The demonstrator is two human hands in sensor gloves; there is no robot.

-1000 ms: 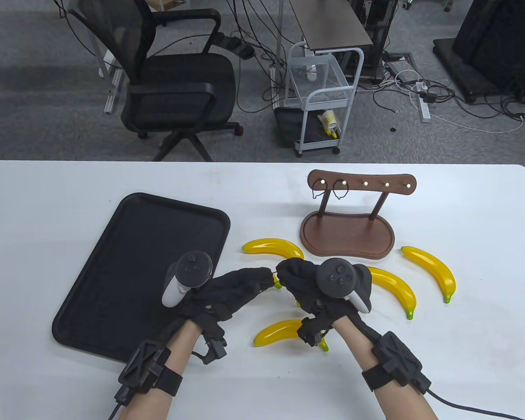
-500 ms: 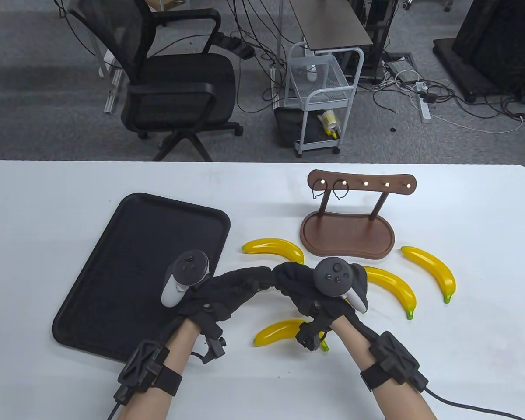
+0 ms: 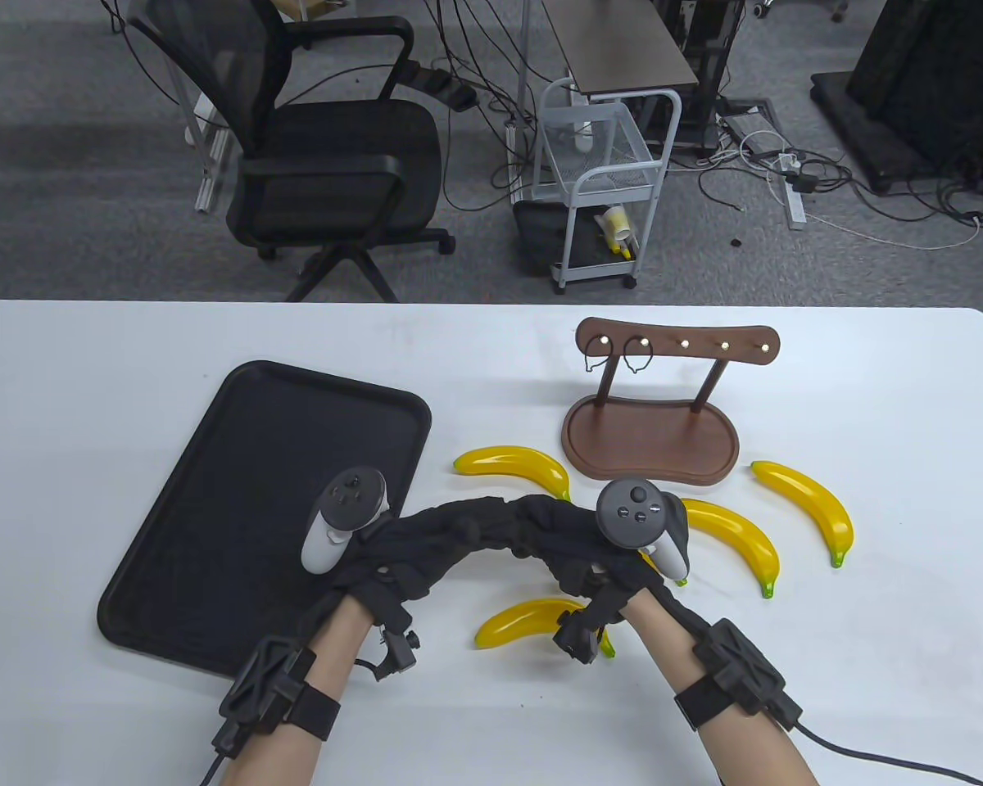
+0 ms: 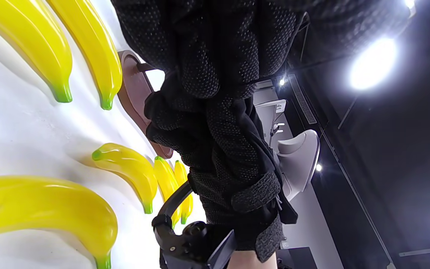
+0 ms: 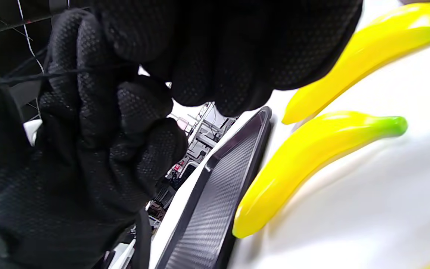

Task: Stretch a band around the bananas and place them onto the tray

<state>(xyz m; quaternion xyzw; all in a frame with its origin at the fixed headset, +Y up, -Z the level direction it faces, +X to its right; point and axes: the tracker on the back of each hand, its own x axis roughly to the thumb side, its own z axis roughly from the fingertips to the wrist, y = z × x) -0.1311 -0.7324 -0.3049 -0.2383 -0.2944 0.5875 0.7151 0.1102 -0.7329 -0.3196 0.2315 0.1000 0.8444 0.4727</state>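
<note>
Item: my left hand [image 3: 426,544] and my right hand [image 3: 573,540], fingertips met above the counter [image 3: 868,655], just right of the tray [image 3: 213,524]; both have fingers curled; the right wrist view shows a thin dark band [image 5: 32,76] strung taut across my left fingers [image 5: 84,97], so I judge both hands pinch it, though the right hand's own hold on it is hidden by glove fabric; bananas: loose on the counter and unbound, one near my right wrist [image 3: 524,622], one by the tray's corner [image 3: 512,465], one partly under my right hand [image 3: 737,540], one far right [image 3: 811,503]; none is on the tray; risks: the band is fine and the gloves thick, so it may slip from a pinch and snap back or fly off; the bananas look glossy and curved, so a loop pulled over them could slide off the tips or scatter them if they are not gathered first; stretched too hard it may break; surroundings: a wooden hook stand [image 3: 651,434] behind the fruit carries two more bands [image 3: 635,354], well apart from my hands; nothing lies on the short path to the tray, but its raised rim must be cleared when the bundle goes over.
</note>
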